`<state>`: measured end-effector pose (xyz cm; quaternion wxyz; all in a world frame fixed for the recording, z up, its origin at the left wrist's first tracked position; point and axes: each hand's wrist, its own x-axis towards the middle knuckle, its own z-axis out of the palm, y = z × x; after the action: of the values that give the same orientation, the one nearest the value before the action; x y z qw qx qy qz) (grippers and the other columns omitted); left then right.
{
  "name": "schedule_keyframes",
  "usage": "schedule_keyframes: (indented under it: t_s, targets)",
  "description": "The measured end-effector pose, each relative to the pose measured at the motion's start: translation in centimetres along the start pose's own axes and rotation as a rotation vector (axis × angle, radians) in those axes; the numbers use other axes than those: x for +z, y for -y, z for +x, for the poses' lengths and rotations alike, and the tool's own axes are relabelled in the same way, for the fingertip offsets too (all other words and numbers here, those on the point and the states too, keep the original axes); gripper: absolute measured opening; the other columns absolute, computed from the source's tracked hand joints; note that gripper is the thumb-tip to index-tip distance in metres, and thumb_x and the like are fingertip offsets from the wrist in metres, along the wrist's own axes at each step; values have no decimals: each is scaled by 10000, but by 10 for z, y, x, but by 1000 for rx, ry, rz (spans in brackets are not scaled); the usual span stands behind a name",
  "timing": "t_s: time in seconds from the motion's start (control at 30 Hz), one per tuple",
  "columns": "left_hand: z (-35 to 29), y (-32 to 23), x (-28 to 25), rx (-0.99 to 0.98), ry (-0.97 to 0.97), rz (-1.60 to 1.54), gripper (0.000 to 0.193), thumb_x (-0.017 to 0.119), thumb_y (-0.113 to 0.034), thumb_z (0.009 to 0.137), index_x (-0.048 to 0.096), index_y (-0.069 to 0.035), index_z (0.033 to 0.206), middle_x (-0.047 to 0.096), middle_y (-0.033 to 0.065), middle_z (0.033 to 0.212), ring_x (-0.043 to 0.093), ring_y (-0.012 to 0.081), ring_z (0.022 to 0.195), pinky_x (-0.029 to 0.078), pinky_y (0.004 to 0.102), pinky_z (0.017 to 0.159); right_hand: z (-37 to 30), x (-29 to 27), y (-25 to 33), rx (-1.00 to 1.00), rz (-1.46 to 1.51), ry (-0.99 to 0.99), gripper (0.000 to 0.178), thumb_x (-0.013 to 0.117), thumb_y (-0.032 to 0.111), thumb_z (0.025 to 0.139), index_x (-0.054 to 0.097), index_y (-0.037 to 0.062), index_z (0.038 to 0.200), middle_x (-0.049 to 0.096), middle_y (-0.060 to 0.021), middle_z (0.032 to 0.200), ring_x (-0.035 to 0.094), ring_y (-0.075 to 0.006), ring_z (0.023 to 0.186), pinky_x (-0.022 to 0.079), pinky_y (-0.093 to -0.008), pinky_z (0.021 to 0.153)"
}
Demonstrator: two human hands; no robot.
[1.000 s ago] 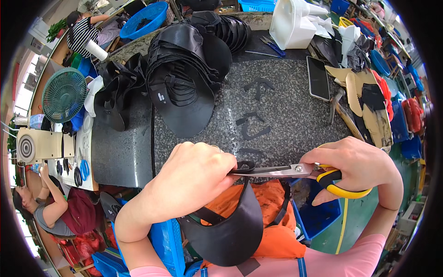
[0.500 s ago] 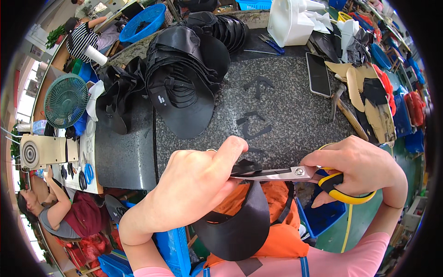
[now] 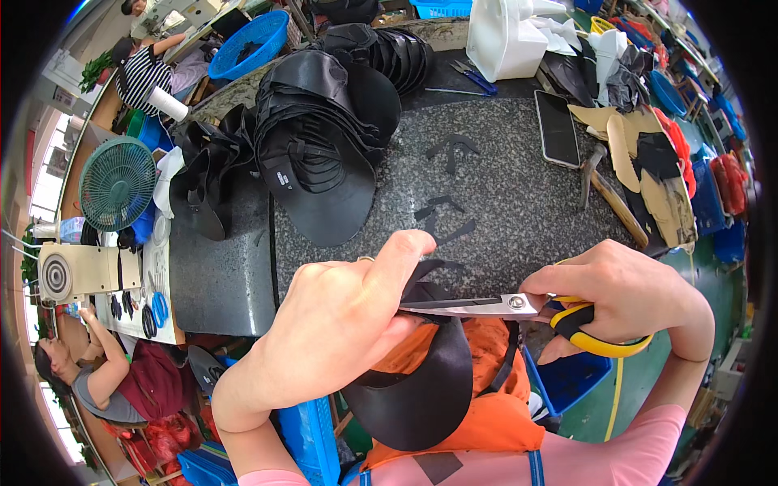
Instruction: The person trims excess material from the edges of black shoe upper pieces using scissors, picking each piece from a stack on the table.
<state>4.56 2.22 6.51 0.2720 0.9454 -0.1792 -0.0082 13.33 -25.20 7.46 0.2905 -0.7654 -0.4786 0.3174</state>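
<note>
My right hand [image 3: 620,296] grips a pair of scissors [image 3: 470,306] by yellow-and-black handles. Their blades point left, to the fingers of my left hand [image 3: 348,312]. That hand is closed on the upper part of a black shoe upper [image 3: 417,401], pinching it between thumb and fingers. The rounded end of the upper hangs over my orange apron [image 3: 506,421]. A dark flap stands up beside my left fingertips, at the blades. Whether the blades touch the material is hidden behind my fingers.
Black offcuts [image 3: 442,231] lie on the speckled stone worktop [image 3: 502,194]. Farther off are stacked black uppers [image 3: 324,154], a phone [image 3: 557,130], a hammer [image 3: 616,206] and a white container [image 3: 506,40]. A green fan [image 3: 117,182] stands left; another person [image 3: 105,373] sits nearby.
The scissors and my right hand have shifted slightly left, closer to my left fingers. A dark flap of the upper now stands higher beside them. My left hand keeps its grip.
</note>
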Motion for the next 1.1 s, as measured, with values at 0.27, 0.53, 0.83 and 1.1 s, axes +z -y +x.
schedule_keyframes:
  t_s: [0.27, 0.53, 0.83, 1.1]
  targets:
    - [0, 3, 5, -59, -99, 42, 742, 744, 12, 627, 479, -86, 1313, 494, 72, 690, 566, 233, 581, 461, 353, 549, 6, 16, -8, 38, 73, -25, 480, 776, 355, 796, 591, 15, 1080, 665, -159, 803, 636, -385, 683, 500, -410, 589]
    - [0, 4, 7, -53, -160, 32, 827, 760, 16, 611, 451, -98, 1369, 466, 53, 685, 520, 200, 560, 458, 337, 546, 8, 22, -8, -47, -133, -186, 559, 843, 327, 700, 590, 23, 1094, 662, -91, 856, 654, -336, 716, 515, -383, 616]
    - [-1, 2, 8, -42, -208, 94, 913, 806, -7, 561, 438, -96, 1392, 431, 45, 696, 474, 178, 570, 439, 318, 540, 7, 27, -10, -48, -280, -223, 468, 795, 326, 741, 571, 89, 1076, 613, -102, 787, 638, -313, 672, 494, -412, 529]
    - [-3, 9, 10, -41, -333, 140, 832, 834, -42, 556, 463, -59, 1300, 419, 54, 744, 429, 180, 575, 416, 306, 537, 17, 49, -23, -96, 13, -277, 460, 791, 336, 775, 574, 64, 1076, 635, -113, 774, 642, -333, 679, 498, -406, 577]
